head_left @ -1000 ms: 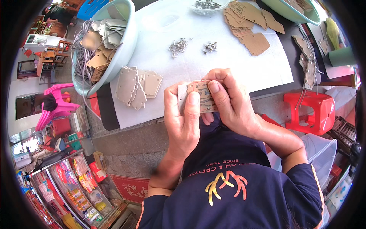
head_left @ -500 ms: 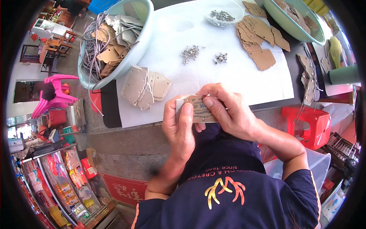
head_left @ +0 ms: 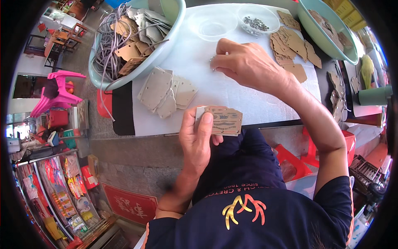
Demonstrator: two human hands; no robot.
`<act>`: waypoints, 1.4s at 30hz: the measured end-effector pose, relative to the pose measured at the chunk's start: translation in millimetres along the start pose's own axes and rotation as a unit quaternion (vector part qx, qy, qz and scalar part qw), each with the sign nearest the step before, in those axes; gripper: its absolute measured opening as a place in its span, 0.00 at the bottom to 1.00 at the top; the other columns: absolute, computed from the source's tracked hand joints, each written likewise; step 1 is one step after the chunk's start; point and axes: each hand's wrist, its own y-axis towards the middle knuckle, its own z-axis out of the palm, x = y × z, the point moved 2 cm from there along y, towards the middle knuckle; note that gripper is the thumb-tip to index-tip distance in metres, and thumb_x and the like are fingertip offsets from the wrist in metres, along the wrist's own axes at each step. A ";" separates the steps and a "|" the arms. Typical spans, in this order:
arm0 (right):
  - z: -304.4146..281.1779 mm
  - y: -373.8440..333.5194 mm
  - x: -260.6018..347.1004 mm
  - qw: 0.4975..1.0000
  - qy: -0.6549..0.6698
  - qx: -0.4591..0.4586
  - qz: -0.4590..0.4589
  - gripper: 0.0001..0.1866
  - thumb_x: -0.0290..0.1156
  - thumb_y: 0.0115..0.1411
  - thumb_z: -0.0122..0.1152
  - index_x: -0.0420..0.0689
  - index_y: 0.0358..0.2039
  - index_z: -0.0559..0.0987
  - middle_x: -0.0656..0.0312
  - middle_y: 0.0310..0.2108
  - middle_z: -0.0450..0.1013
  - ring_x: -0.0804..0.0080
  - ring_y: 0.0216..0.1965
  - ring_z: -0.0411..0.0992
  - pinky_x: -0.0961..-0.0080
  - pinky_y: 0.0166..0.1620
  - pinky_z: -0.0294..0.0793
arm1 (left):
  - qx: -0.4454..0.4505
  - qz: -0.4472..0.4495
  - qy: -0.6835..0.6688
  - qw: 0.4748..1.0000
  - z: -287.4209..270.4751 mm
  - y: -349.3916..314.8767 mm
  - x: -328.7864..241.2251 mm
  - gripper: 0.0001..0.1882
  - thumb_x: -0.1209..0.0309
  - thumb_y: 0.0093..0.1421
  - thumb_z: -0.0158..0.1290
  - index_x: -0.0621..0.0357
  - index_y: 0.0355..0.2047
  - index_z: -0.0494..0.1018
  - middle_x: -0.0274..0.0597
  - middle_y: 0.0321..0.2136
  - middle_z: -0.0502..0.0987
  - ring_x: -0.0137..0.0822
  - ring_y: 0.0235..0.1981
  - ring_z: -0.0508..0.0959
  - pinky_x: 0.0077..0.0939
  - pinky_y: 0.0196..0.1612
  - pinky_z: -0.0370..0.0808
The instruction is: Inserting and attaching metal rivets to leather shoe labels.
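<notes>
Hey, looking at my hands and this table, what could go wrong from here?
Tiny metal pieces show by the right hand, over the white sheet; they might scatter if brushed.
The left hand holds the brown card and the pale grey card near one end, so they might slip out of line.
The clear bowl stands uncovered near the right hand; a knock might spill its contents.

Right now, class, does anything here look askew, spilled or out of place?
Yes, slightly: gray cords lie tangled in the left basin, and one loose strand hangs over its rim, beside the table, where it could snag. The brown tag in the left hand shows no obvious damage.
</notes>
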 end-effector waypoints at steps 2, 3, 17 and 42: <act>2.6 9.1 -0.4 0.999 -0.030 0.022 -0.039 0.05 0.24 0.50 0.61 0.42 0.29 0.79 0.57 0.31 0.70 0.58 0.28 0.75 0.63 0.31 0.73 | 0.002 0.000 -0.003 1.000 -1.6 -0.5 -0.4 0.09 0.68 0.68 0.42 0.60 0.43 0.67 0.41 0.29 0.76 0.24 0.18 0.70 0.15 0.19 0.66; 4.2 12.7 0.9 0.994 -0.060 0.043 -0.076 0.05 0.23 0.48 0.61 0.41 0.29 0.79 0.57 0.31 0.70 0.59 0.28 0.75 0.65 0.31 0.74 | 0.006 0.006 -0.003 1.000 -2.4 -0.8 -0.5 0.09 0.68 0.68 0.43 0.60 0.43 0.66 0.41 0.29 0.76 0.24 0.17 0.71 0.15 0.19 0.66; 18.7 23.8 1.0 0.983 -0.114 0.122 -0.070 0.05 0.23 0.52 0.57 0.37 0.23 0.72 0.55 0.26 0.66 0.58 0.27 0.72 0.64 0.31 0.72 | 0.033 -0.003 -0.023 0.999 -5.3 0.0 2.7 0.10 0.68 0.69 0.43 0.62 0.44 0.65 0.46 0.36 0.79 0.22 0.20 0.71 0.14 0.22 0.66; 19.0 18.7 -1.2 0.990 -0.091 0.084 -0.060 0.04 0.27 0.52 0.59 0.41 0.24 0.75 0.58 0.27 0.69 0.58 0.27 0.74 0.63 0.30 0.72 | 0.019 0.007 -0.005 1.000 -2.4 0.3 2.8 0.10 0.67 0.68 0.43 0.59 0.44 0.66 0.40 0.28 0.76 0.23 0.18 0.71 0.14 0.19 0.65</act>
